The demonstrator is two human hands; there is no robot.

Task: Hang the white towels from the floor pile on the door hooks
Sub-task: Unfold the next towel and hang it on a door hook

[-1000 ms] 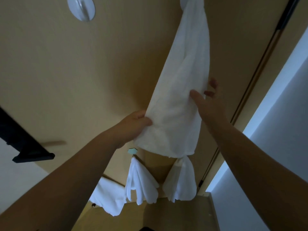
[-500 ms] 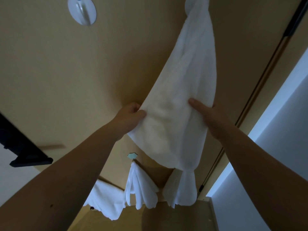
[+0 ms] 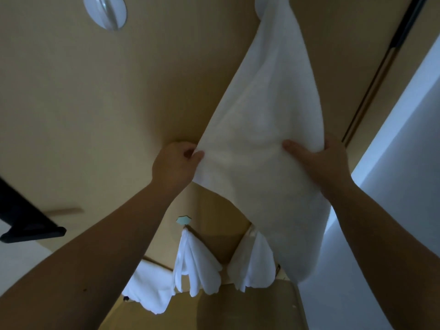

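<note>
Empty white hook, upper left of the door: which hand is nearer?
Left. The left hand grips the hanging towel's left edge, below and right of the empty hook. The right hand holds the towel's right edge, farther across.
</note>
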